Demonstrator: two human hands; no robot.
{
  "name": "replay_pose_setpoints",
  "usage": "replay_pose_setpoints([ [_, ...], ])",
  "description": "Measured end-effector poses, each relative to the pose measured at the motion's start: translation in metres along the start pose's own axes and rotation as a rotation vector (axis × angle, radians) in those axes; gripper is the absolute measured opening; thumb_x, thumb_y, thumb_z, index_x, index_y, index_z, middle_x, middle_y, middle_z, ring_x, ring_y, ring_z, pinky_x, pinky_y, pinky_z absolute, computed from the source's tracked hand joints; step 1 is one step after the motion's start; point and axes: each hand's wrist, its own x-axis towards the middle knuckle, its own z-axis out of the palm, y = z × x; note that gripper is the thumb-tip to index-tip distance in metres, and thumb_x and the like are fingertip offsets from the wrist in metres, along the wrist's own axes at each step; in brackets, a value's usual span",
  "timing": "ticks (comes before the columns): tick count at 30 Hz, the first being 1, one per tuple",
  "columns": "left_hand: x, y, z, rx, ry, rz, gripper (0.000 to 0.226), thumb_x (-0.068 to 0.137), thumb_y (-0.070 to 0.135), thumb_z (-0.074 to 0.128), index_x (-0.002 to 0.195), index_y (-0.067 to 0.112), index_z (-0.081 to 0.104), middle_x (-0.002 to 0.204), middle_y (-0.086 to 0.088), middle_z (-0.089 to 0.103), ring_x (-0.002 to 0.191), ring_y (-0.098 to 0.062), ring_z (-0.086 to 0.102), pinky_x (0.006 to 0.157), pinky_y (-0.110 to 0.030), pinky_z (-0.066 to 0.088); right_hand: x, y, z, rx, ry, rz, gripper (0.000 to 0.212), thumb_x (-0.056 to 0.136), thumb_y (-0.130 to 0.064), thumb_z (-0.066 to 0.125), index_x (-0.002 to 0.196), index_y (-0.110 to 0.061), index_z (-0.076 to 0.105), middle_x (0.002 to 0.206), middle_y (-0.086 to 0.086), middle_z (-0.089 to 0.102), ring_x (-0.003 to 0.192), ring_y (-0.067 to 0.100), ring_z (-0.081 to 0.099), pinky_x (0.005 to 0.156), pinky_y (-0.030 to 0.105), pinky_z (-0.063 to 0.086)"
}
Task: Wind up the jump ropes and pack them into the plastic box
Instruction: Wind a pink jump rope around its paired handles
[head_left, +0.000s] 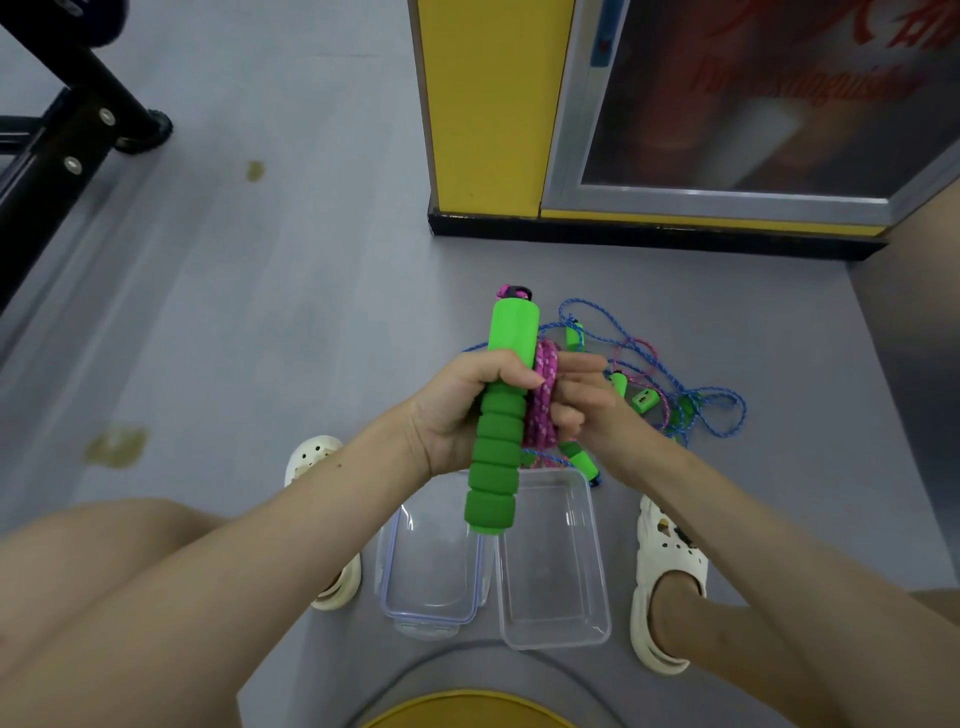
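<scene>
Currently the left hand (467, 410) grips the green handle (501, 415) upright, the right hand (582, 405) apparently pinching pink rope coils (543, 400) beside it, above the plastic box (553, 631)'s far edge.

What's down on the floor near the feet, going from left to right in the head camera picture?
white left shoe → clear lid → plastic box → white right shoe

the green handle (498, 441) hides a far corner of the plastic box (605, 571); the red lettering (805, 88) is blurred.
</scene>
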Motion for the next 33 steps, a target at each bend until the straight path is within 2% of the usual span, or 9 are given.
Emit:
replay_pose_setpoints([
  [2, 0.001, 0.0, 0.003, -0.032, -0.026, 0.036, 0.063, 0.058, 0.011, 0.071, 0.119, 0.003, 0.064, 0.104, -0.021, 0.069, 0.081, -0.024, 0.071, 0.088, -0.034, 0.054, -0.002, 0.008, 0.004, -0.014, -0.035, 0.084, 0.031, 0.091, 0.009, 0.046, 0.12, 0.018, 0.051, 0.075, -0.015, 0.053, 0.064, -0.011, 0.055, 0.062, 0.0, 0.04],
  [6, 0.005, -0.001, 0.003, -0.038, 0.162, 0.131, 0.068, 0.067, 0.0, 0.045, 0.134, 0.014, 0.046, 0.114, -0.018, 0.067, 0.099, -0.025, 0.068, 0.086, -0.035, 0.051, -0.007, 0.005, 0.012, -0.07, -0.176, 0.211, 0.015, 0.09, 0.0, 0.055, 0.102, -0.004, 0.064, 0.082, -0.008, 0.064, 0.08, 0.005, 0.058, 0.066, 0.01, 0.049],
  [10, 0.006, 0.001, 0.002, 0.302, 0.394, 0.165, 0.066, 0.06, -0.001, 0.047, 0.12, 0.026, 0.052, 0.121, -0.006, 0.062, 0.115, -0.02, 0.06, 0.089, -0.03, 0.05, -0.009, -0.002, 0.006, -0.127, -0.224, 0.184, 0.028, 0.092, 0.002, 0.049, 0.078, -0.019, 0.061, 0.067, 0.005, 0.062, 0.055, 0.0, 0.056, 0.057, 0.012, 0.045],
  [13, 0.004, 0.002, 0.002, 0.688, 0.528, 0.079, 0.042, 0.055, 0.006, 0.054, 0.096, 0.016, 0.053, 0.103, -0.006, 0.051, 0.096, -0.018, 0.051, 0.08, -0.035, 0.041, -0.008, 0.002, -0.002, -0.272, -0.199, 0.111, 0.017, 0.091, -0.012, 0.059, 0.081, -0.023, 0.066, 0.072, 0.012, 0.064, 0.058, 0.003, 0.055, 0.06, 0.021, 0.046],
  [16, 0.0, 0.003, -0.001, 0.922, 0.556, -0.013, 0.021, 0.064, 0.005, 0.06, 0.083, 0.011, 0.053, 0.077, -0.005, 0.049, 0.069, -0.016, 0.048, 0.064, -0.025, 0.039, -0.004, 0.011, -0.006, -0.444, -0.09, 0.105, 0.011, 0.085, -0.021, 0.067, 0.089, -0.013, 0.073, 0.078, 0.015, 0.069, 0.07, 0.024, 0.064, 0.069, 0.039, 0.051],
  [19, -0.002, 0.003, -0.007, 1.078, 0.568, -0.096, 0.021, 0.077, -0.003, 0.059, 0.073, 0.016, 0.051, 0.066, 0.001, 0.048, 0.059, -0.011, 0.045, 0.052, -0.019, 0.037, -0.002, 0.007, -0.014, -0.439, 0.025, 0.065, 0.007, 0.082, -0.017, 0.07, 0.087, -0.014, 0.073, 0.079, 0.007, 0.07, 0.077, 0.023, 0.065, 0.074, 0.035, 0.05],
  [24, -0.006, 0.002, -0.011, 0.883, 0.447, -0.226, 0.035, 0.079, -0.007, 0.053, 0.108, 0.012, 0.06, 0.095, 0.005, 0.069, 0.08, -0.004, 0.06, 0.063, -0.013, 0.044, -0.001, -0.009, -0.024, -0.183, 0.13, 0.005, 0.014, 0.082, -0.001, 0.068, 0.09, -0.012, 0.07, 0.075, -0.007, 0.064, 0.065, -0.01, 0.057, 0.064, 0.004, 0.042],
  [27, -0.004, 0.001, -0.013, 0.712, 0.353, -0.203, 0.057, 0.065, -0.001, 0.051, 0.121, 0.006, 0.054, 0.111, -0.011, 0.069, 0.103, -0.018, 0.065, 0.077, -0.017, 0.048, 0.0, -0.012, -0.026, -0.007, 0.11, 0.035, 0.014, 0.081, -0.003, 0.068, 0.089, -0.015, 0.068, 0.079, -0.005, 0.067, 0.068, -0.009, 0.061, 0.066, 0.006, 0.045],
  [33, -0.007, -0.006, -0.009, 0.47, 0.112, -0.285, 0.05, 0.066, -0.004, 0.041, 0.115, -0.004, 0.051, 0.102, -0.019, 0.07, 0.098, -0.031, 0.067, 0.068, -0.022, 0.048, 0.005, -0.009, -0.028, 0.147, 0.16, 0.046, 0.014, 0.084, -0.003, 0.064, 0.082, -0.015, 0.069, 0.068, -0.009, 0.069, 0.066, -0.004, 0.061, 0.065, 0.01, 0.046],
])
